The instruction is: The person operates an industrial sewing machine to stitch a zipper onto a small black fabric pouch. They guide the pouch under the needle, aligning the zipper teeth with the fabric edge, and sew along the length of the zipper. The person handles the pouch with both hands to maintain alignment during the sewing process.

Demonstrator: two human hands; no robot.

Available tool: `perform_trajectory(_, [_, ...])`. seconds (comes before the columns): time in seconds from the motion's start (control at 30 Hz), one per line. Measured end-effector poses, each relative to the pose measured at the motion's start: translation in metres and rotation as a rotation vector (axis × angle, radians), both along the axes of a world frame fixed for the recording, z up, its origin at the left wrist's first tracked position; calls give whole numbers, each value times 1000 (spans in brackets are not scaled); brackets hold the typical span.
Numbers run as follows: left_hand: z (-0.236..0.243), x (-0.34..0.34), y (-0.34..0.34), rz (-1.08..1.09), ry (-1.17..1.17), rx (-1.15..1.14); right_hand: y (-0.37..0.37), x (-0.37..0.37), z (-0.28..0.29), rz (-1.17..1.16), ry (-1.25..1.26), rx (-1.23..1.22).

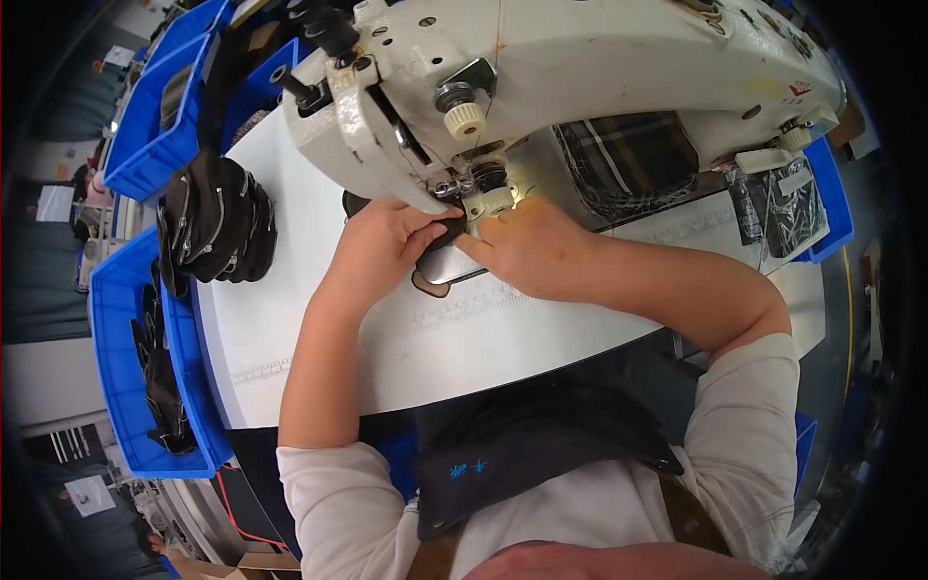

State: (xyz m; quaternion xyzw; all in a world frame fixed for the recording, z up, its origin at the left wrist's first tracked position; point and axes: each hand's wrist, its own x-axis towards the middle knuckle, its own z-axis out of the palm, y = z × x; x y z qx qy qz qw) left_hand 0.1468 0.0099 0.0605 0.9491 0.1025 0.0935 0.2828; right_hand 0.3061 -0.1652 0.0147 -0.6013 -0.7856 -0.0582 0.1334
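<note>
One dark piece [444, 238], pinched by my left grip [390, 242] beneath the sewing machine [580, 63], seemed mid-stitching and likely next needed steady guiding, my right grip [539, 253] unclear.

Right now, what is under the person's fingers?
A dark piece shows between the left hand and right hand, over a shiny metal plate. The hands hide part of it, and its underside is out of sight.

Sewing machine [599, 58]: small red mark [800, 89] at right end. Counter [483, 358] below machine: ruler scales [440, 314], marks too small to read. Dark apron [551, 440] farther below machine: blue lettering [469, 470]. White sheets [56, 210] left of machine: illegible.
</note>
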Motion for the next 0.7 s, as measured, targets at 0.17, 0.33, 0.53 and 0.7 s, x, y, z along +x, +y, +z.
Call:
perform_trajectory(0.17, [5,-1,-8,-35,-22,253,1,1,0,28,96,45])
perform_trajectory(0.33, [-2,-1,-6,-33,-61,247,1,0,-3,19,113,31])
perform_trajectory(0.53, [-12,-2,-4,-39,-109,280,0,1,1,11,105,23])
perform_trajectory(0.7, [-15,-2,-6,-46,-137,315,-2,-1,3,-10,59,0])
